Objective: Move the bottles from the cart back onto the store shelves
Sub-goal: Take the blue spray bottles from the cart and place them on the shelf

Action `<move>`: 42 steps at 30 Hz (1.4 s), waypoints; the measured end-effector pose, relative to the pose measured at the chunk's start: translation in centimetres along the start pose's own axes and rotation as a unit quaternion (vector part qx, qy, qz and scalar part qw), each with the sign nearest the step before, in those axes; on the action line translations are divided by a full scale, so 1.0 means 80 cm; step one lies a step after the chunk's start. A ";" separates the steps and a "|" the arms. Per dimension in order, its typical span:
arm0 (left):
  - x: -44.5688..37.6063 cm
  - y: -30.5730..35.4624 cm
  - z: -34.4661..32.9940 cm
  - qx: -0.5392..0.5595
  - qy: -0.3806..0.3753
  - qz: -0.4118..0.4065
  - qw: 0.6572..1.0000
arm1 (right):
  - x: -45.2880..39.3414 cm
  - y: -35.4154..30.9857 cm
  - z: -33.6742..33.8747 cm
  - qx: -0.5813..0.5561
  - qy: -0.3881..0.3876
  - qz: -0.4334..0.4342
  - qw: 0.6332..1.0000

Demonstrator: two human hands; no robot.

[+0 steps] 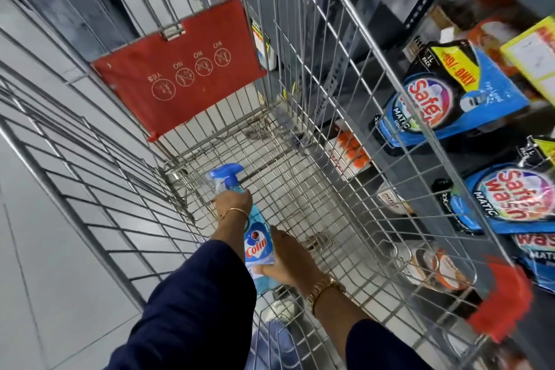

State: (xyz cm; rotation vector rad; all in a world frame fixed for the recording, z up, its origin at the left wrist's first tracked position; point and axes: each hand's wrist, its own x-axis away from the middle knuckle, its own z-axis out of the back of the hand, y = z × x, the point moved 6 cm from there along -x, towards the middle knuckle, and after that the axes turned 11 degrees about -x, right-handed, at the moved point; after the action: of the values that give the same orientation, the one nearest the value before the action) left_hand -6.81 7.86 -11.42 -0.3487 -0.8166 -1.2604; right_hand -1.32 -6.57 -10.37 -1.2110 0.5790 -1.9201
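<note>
Holding the spray bottle (257, 237) low inside the cart (300, 189), head view: left hand (232, 204) clamped at its neck, right hand (288, 258) closed around its base. Risk: on lifting toward the shelves (450, 9), the trigger could snag the cart's wire side, since the shelves sit just beyond it.

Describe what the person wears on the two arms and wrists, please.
Both arms have long dark navy sleeves that end before the wrists. The left hand has a thin gold bangle at its wrist. The right hand has a gold-coloured link watch band at its wrist. No rings can be made out.
</note>
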 end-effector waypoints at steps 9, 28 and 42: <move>0.045 0.029 0.025 0.013 0.024 -0.107 0.994 | 0.015 -0.004 0.020 -0.057 0.054 -0.047 0.996; 0.421 0.172 0.141 0.060 0.155 -0.414 0.895 | 0.245 -0.083 0.231 -0.116 0.369 0.071 0.919; 0.819 0.276 0.057 0.061 0.150 -0.664 0.730 | 0.541 -0.037 0.441 -0.136 0.562 0.051 0.814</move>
State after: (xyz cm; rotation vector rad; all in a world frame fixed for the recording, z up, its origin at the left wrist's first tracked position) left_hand 17.39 -28.43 42.45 0.7197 -0.8375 -2.4835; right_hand 18.68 -38.68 30.82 -0.0125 1.5146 -2.3728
